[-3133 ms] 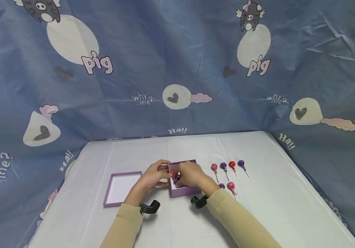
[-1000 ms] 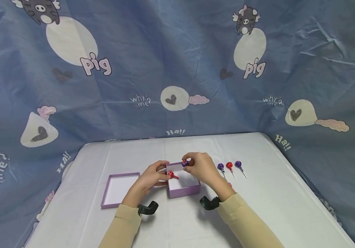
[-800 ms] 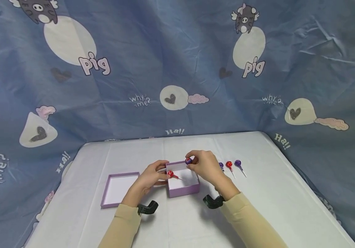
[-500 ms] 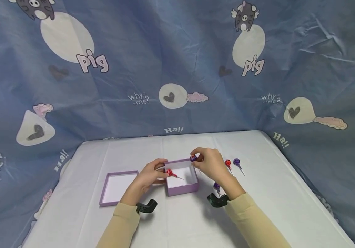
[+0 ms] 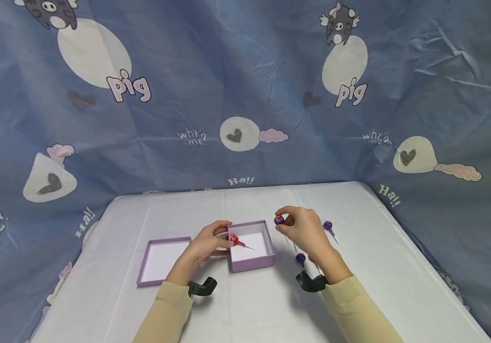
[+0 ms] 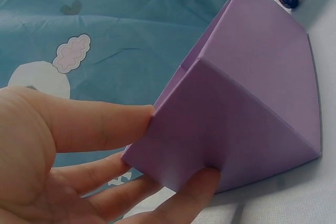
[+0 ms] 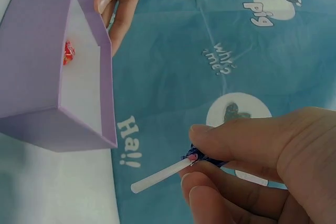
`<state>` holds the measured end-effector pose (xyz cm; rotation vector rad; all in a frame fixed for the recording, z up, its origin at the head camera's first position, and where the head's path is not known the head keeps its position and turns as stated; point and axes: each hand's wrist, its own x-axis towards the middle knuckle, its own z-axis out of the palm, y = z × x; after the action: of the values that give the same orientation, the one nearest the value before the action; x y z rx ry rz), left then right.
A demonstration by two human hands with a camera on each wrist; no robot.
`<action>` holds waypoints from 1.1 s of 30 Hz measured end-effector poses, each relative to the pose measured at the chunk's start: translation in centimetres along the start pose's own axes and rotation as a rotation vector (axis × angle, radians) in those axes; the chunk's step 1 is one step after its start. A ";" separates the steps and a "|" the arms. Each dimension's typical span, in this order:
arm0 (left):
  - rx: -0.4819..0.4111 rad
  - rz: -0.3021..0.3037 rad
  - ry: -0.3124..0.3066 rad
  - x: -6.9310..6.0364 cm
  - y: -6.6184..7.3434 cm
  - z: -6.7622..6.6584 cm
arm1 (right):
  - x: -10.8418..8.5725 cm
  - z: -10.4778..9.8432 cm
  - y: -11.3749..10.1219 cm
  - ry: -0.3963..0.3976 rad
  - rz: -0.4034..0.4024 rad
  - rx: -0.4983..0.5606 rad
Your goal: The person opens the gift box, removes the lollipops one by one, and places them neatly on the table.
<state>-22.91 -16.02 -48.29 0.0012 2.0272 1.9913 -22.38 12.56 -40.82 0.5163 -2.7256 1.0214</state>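
A lidless purple box (image 5: 251, 263) with a white inside stands on the table, a red-wrapped lollipop (image 5: 234, 239) lying in it. My left hand (image 5: 208, 244) holds the box at its left side, thumb near the rim and some fingertips passing behind the edge in the left wrist view. To the right of the box, above the table, my right hand (image 5: 307, 232) pinches a dark blue-purple lollipop (image 5: 279, 220) by its wrapped head between thumb and fingers. Its white stick points out freely in the right wrist view.
The shallow purple lid (image 5: 142, 263) lies left of the box, white inside up. Right of the box lie a purple lollipop (image 5: 300, 257) and another purple lollipop (image 5: 328, 225); my right hand and forearm partly hide others. A patterned blue cloth (image 5: 245, 171) hangs behind the table.
My right hand has lifted the dark lollipop out of the box and carried it right, past the rim. The left hand stays at the box, with the red lollipop still inside.
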 end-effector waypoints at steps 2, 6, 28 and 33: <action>-0.004 -0.001 -0.001 -0.1 -0.1 0.1 | -0.3 -0.1 0.2 -0.002 0.006 -0.001; -0.023 -0.012 -0.007 -0.2 -0.3 0.1 | -0.9 -0.4 0.7 -0.006 0.020 -0.012; -0.008 -0.016 -0.015 0.0 0.1 0.1 | -2.9 -2.3 4.6 -0.032 0.059 -0.087; -0.015 -0.025 -0.007 -0.2 -0.1 0.1 | -3.5 -2.6 6.0 -0.027 0.066 -0.108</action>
<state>-22.71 -15.98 -48.33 -0.0205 1.9980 1.9887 -21.34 19.37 -43.49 0.4282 -2.8199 0.8813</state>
